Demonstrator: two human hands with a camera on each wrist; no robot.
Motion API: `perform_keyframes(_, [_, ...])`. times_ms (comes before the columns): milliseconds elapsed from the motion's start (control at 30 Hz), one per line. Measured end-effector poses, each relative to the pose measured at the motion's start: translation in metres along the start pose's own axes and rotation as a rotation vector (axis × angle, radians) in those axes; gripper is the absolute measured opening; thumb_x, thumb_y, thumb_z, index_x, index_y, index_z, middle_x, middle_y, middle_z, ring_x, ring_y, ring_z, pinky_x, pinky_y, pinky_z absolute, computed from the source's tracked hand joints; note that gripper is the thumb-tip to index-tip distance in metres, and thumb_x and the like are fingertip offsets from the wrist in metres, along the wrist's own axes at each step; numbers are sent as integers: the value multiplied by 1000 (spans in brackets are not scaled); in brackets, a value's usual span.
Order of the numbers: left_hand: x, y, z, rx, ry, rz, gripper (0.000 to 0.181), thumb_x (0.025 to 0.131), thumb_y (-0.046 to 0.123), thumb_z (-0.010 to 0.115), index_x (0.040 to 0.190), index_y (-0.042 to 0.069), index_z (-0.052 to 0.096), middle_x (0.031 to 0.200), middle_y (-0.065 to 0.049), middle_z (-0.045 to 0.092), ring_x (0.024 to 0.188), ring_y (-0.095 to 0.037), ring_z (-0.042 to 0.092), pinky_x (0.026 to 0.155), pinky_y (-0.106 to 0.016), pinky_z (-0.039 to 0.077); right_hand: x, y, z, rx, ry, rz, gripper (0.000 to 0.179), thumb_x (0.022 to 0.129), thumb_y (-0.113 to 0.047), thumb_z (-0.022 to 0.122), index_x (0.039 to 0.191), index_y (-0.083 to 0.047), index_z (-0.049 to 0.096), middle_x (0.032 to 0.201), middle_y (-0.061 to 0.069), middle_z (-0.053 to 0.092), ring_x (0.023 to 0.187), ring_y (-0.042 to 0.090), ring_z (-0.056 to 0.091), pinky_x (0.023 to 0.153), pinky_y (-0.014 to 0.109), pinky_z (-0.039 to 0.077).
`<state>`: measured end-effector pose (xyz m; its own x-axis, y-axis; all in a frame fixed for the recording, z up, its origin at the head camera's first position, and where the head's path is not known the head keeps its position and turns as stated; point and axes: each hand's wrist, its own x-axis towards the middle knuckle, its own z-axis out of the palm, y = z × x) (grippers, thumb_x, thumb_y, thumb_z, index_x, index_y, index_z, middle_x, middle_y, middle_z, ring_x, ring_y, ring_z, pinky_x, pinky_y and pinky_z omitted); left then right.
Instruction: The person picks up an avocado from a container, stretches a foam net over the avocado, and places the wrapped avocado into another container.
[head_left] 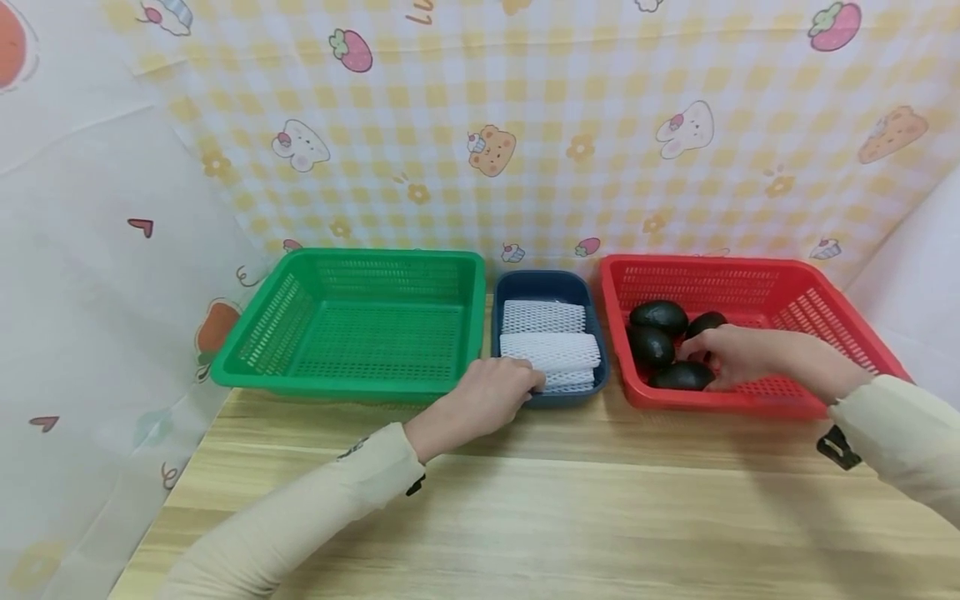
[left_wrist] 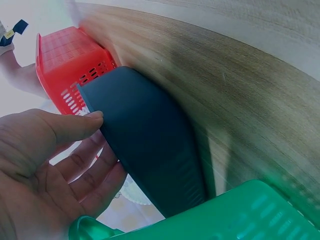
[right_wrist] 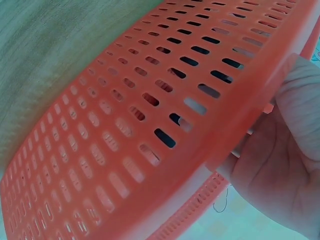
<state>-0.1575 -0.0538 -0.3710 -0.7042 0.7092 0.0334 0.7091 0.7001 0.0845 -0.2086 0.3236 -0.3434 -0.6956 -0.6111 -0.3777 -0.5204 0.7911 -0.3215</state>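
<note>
Right hand [head_left: 738, 357] curled round front avocado [head_left: 681, 378] in red basket [head_left: 757, 406], likely for purchase on smooth skin. Left hand [head_left: 491, 390] at blue bin's [left_wrist: 145, 130] rim; pinching or resting, cannot tell. Bin sits between red basket and green basket [head_left: 345, 386], probably keeping foam sleeves [head_left: 550, 353] handy.

- Left hand [head_left: 498, 387] gripped the blue tray [head_left: 551, 401] at its near-left rim.
- White foam nets [head_left: 551, 352] lay piled in the tray.
- Right hand [head_left: 742, 354] was inside the red basket [head_left: 720, 403], fingers about the nearest of four visible dark avocados [head_left: 681, 377].
- Green basket [head_left: 348, 385] sat just left of the tray, on wood-grain table [head_left: 570, 517].
</note>
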Motion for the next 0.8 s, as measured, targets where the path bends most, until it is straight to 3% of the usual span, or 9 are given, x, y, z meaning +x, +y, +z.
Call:
perform_keyframes(333, [-1, 0, 1, 5, 1, 3, 14, 97, 14, 72, 109, 18, 77, 96, 3, 70, 80, -13, 64, 58, -27, 50, 3, 3, 3, 18, 9, -73, 46, 78, -15, 90, 119, -8, 70, 100, -4, 63, 78, 14, 54, 65, 28, 50])
perform_keyframes(800, [0, 1, 1, 29, 3, 7, 14, 97, 15, 72, 109, 19, 77, 94, 3, 70, 79, -12, 64, 57, -26, 49, 3, 1, 3, -1, -11, -66, 50, 78, -20, 90, 122, -7, 68, 99, -5, 64, 80, 14, 56, 68, 28, 52])
